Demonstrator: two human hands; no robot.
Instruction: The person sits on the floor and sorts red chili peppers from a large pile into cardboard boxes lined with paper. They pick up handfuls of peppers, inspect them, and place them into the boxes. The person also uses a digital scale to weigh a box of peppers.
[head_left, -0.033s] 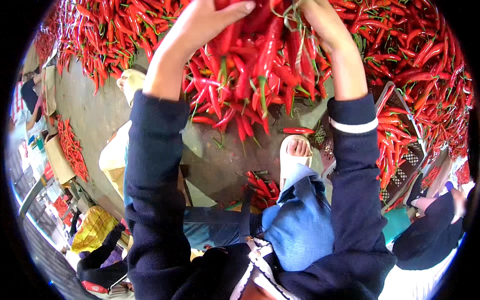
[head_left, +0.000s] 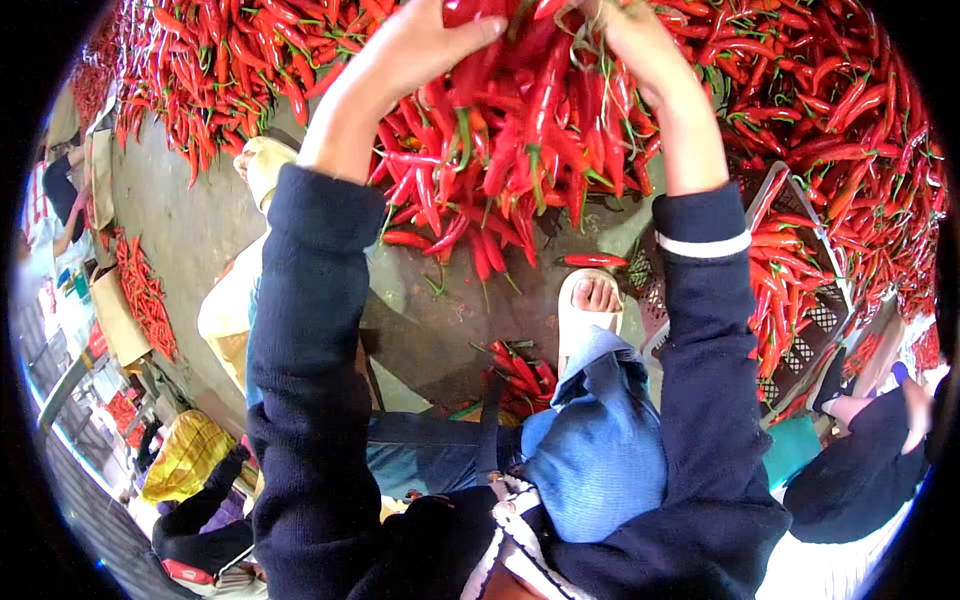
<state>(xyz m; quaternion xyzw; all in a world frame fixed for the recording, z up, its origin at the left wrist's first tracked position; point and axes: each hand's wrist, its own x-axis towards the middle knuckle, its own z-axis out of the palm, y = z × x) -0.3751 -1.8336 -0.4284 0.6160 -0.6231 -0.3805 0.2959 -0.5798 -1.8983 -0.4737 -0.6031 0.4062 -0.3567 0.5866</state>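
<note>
Long red chili peppers with green stems lie heaped at the top middle, and both my hands are in them. My left hand is around the left side of a bunch, its thumb across the peppers; the other fingers are partly cut off by the top edge. From the right, my right hand grips the same bunch, its fingers bent in near some thin dry stems. Several peppers hang down between the hands, slightly blurred. A single red chili pepper lies on the floor below, close to my sandal.
Large chili heaps spread at the left and right. A plastic crate with peppers stands by my right forearm. A small pepper pile lies near my legs. Other people sit at the right and lower left.
The bunch between my hands has shifted slightly; the hanging peppers sit a little higher and further right. My left forearm has moved slightly. The surroundings look the same.
</note>
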